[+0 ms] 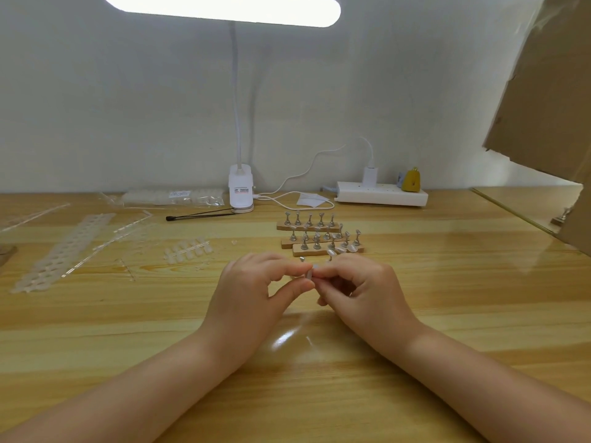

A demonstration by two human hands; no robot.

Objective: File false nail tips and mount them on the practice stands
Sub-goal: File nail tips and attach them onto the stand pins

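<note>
Both hands meet over the middle of the wooden table [128, 314]. My left hand [256, 289] pinches a small clear false nail tip [311, 272] between thumb and forefinger. My right hand [361, 289] has its fingers closed on the same tip from the other side; whether it holds a tool is hidden. Just behind the hands stand three wooden practice stands [319, 233] with metal holders, and the nearest one [329, 249] carries a few clear tips. A sprue of loose nail tips [188, 247] lies to the left.
Empty nail-tip strips [64, 251] and a bag of tips [172, 196] lie at the left. A white clip lamp [240, 190], a black brush [198, 215], a power strip [382, 193] and cables sit at the back. Cardboard [550, 100] hangs at the right.
</note>
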